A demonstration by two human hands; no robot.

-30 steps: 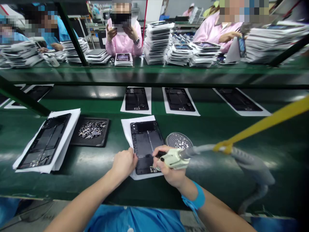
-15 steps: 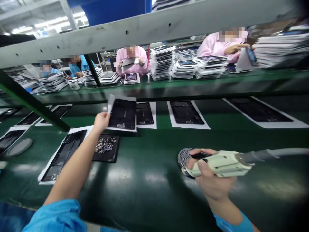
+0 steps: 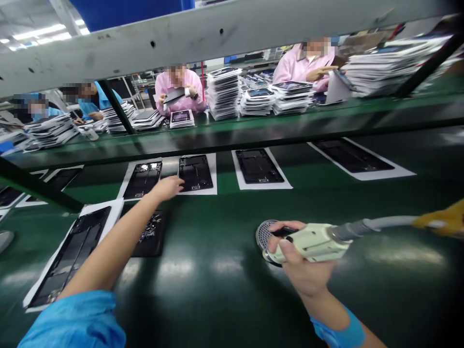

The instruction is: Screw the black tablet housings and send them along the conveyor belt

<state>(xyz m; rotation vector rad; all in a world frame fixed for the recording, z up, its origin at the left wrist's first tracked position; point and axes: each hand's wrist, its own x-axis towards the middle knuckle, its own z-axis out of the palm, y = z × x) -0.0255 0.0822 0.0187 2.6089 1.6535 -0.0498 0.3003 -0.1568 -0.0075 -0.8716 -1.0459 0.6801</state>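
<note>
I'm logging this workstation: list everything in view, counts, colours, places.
Workbench: one, green, foreground.
Panels: seven or more, black, far row and left.
Sheets: several, white, under panels.
Tray: one, black, left.
Small parts: many, silver and black, in tray.
Handheld tool: one, pale green, right.
Discs: two, grey, by tool and left edge.
Hose: one, grey, on tool.
Strap: one, yellow, right edge.
Stacks: several, mostly white, far bench.
Workers: four, pink or blue clothes, far bench.
Beam: one, grey, overhead.
Blue object: one, blue, top left.
Left hand: one, bare, near a panel.
Right hand: one, bare, gripping tool.
</note>
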